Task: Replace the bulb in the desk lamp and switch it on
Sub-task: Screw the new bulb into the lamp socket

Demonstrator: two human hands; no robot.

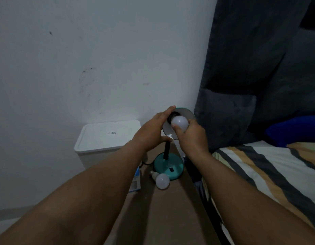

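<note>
A teal desk lamp stands on a brown table, its round base (pixel 169 165) near the table's far end and its shade (pixel 186 114) tipped towards me. My left hand (pixel 151 131) grips the shade's left rim. My right hand (pixel 192 137) holds a white bulb (pixel 179 123) at the dark socket inside the shade; the bulb's screw end is hidden. A second white bulb (pixel 162 180) lies on the table in front of the base. The lamp is unlit.
A blue and white bulb box (pixel 136 181) lies at the table's left edge. A white lidded bin (pixel 107 137) stands by the wall. A bed with a striped sheet (pixel 270 175), a blue pillow (pixel 294 129) and a dark padded headboard (pixel 250 68) borders the table on the right.
</note>
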